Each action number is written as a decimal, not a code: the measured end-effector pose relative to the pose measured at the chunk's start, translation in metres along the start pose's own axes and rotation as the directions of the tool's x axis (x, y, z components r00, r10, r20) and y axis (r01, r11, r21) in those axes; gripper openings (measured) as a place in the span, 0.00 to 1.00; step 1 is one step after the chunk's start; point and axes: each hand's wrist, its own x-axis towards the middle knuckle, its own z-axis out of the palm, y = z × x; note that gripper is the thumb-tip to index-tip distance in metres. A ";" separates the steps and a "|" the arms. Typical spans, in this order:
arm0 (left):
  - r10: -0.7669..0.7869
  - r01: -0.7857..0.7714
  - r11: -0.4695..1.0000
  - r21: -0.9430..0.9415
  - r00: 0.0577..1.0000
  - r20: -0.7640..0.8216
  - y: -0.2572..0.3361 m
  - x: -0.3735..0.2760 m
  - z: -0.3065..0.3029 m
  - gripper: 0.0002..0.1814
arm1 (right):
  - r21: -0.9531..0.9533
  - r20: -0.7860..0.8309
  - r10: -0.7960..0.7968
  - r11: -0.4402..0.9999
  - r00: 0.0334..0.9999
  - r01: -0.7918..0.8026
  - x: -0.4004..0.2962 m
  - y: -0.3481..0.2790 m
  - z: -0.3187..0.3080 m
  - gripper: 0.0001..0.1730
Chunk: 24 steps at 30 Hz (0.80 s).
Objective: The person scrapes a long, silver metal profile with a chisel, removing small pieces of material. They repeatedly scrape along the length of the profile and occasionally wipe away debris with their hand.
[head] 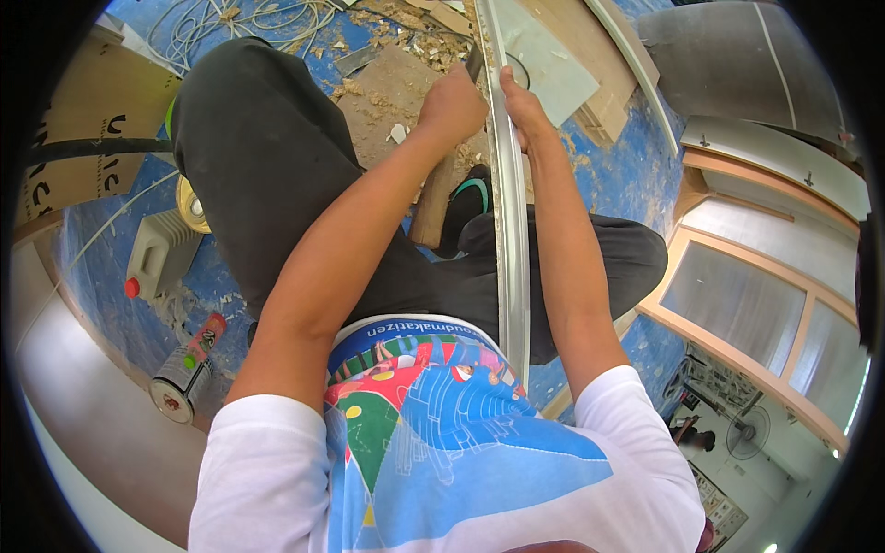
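My left hand (453, 104) is closed around a hand tool; its dark flat metal end (474, 62) sticks out above the fist. A thick wooden handle (433, 204) shows below the fist; whether it joins that metal is hidden. A long, pale metal profile (510, 228) runs lengthwise between my arms, down to my lap. My right hand (523, 107) grips its right side near the upper end, thumb upward, the other fingers mostly hidden. Along the profile's left edge is a rough brownish residue. The metal end of the tool is close beside this edge.
Brown debris and white chips lie on a board (387, 90) before me. Coiled cable (242, 27), a jerrycan (162, 252) and cans (183, 383) are at left on blue sheeting. Panels (546, 62) and a long strip (639, 69) lie ahead right. A wood-framed cabinet (733, 276) stands right; a person (695, 437) is far behind it.
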 end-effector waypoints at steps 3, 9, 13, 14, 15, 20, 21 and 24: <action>-0.086 0.174 0.926 -0.334 0.961 0.262 0.005 -0.004 -0.021 0.19 | 0.046 0.053 0.016 0.999 0.998 -0.018 0.000 -0.001 -0.001 0.44; -0.029 0.072 0.946 -0.316 0.990 0.138 -0.002 -0.006 -0.009 0.18 | 0.028 0.011 0.028 0.999 1.000 -0.028 -0.003 -0.002 -0.001 0.41; -0.028 0.035 0.982 -0.187 0.999 0.040 -0.006 0.000 0.006 0.12 | 0.053 -0.020 -0.005 0.999 1.000 0.006 -0.012 -0.007 0.006 0.41; -0.037 0.041 0.987 -0.156 0.999 0.032 -0.005 0.001 0.006 0.11 | 0.038 -0.016 -0.005 0.999 1.000 0.006 -0.014 -0.009 0.006 0.41; -0.045 0.048 0.991 -0.127 0.999 0.023 -0.005 0.000 0.006 0.11 | 0.021 -0.014 -0.005 1.000 1.000 0.006 -0.017 -0.012 0.006 0.41; -0.050 0.184 0.795 -0.578 0.970 0.239 -0.016 0.001 -0.007 0.11 | 0.015 0.109 0.034 0.999 0.994 -0.036 -0.001 -0.001 -0.007 0.41; -0.052 0.198 0.753 -0.628 0.969 0.242 -0.018 -0.001 -0.010 0.12 | 0.025 0.117 0.030 0.999 0.993 -0.034 -0.002 -0.001 -0.006 0.40; -0.091 0.324 0.691 -0.646 0.926 0.367 -0.019 0.002 -0.019 0.13 | 0.069 0.074 -0.007 0.998 0.997 0.002 -0.003 -0.002 -0.001 0.37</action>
